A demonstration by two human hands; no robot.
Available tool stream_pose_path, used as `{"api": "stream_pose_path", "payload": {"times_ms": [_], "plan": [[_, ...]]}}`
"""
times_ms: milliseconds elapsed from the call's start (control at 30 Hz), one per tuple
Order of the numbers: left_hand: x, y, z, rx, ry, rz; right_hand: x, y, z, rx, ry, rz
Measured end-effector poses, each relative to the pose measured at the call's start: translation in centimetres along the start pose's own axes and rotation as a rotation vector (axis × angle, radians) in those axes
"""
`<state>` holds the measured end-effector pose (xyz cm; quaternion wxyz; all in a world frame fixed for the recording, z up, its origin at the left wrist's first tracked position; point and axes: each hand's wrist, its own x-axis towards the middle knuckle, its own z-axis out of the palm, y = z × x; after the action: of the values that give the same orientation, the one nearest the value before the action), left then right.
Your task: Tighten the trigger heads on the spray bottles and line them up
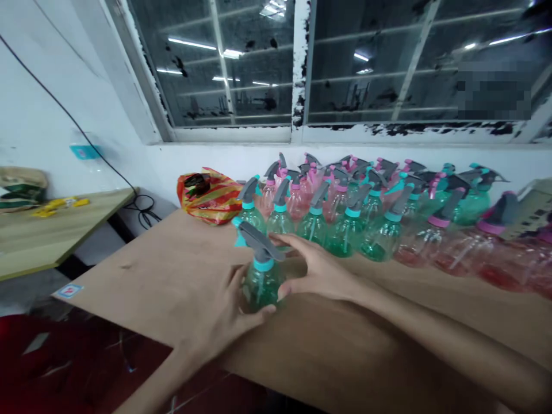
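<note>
A green spray bottle (260,283) with a grey trigger head and teal collar stands upright on the brown table (172,270). My left hand (224,313) wraps round its lower body from the left. My right hand (317,270) holds its upper body from the right, fingers curled by the trigger head. Behind it stand several rows of green spray bottles (345,227) and pink spray bottles (457,247), filling the back of the table up to the wall.
A red and yellow plastic bag (209,198) lies at the table's back left corner. A second table (47,230) with yellow items stands to the left, cables beside it. A window runs above the wall. A beige box (532,210) sits far right.
</note>
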<state>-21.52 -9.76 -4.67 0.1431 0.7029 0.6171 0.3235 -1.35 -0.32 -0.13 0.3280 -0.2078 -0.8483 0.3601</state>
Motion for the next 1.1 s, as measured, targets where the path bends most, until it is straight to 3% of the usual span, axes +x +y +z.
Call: {"api": "stream_pose_path", "payload": {"times_ms": [133,267,467,667,867,1033,1100], "plan": [[0.8,-5.5,-3.0,-0.124,0.155,-0.059,3.4,0.2,1.0,-0.014,0.092,0.13],[2.8,-9.1,-4.9,-0.245,0.192,-0.143,7.3,0.7,2.3,-0.206,0.21,0.173],[5.7,-11.3,-5.9,-0.263,0.268,-0.168,11.7,2.4,4.1,-0.273,0.248,0.248],[6.8,-12.7,-7.0,-0.241,0.278,-0.163,14.2,3.8,5.2,-0.29,0.241,0.299],[7.4,-13.1,-7.8,-0.217,0.267,-0.169,13.0,2.3,5.6,-0.317,0.206,0.282],[8.6,-13.0,-7.2,-0.252,0.24,-0.15,8.3,0.5,4.8,-0.381,0.128,0.153],[9.2,-12.8,-6.8,-0.264,0.225,-0.14,6.2,0.1,4.1,-0.406,0.099,0.163]]}}
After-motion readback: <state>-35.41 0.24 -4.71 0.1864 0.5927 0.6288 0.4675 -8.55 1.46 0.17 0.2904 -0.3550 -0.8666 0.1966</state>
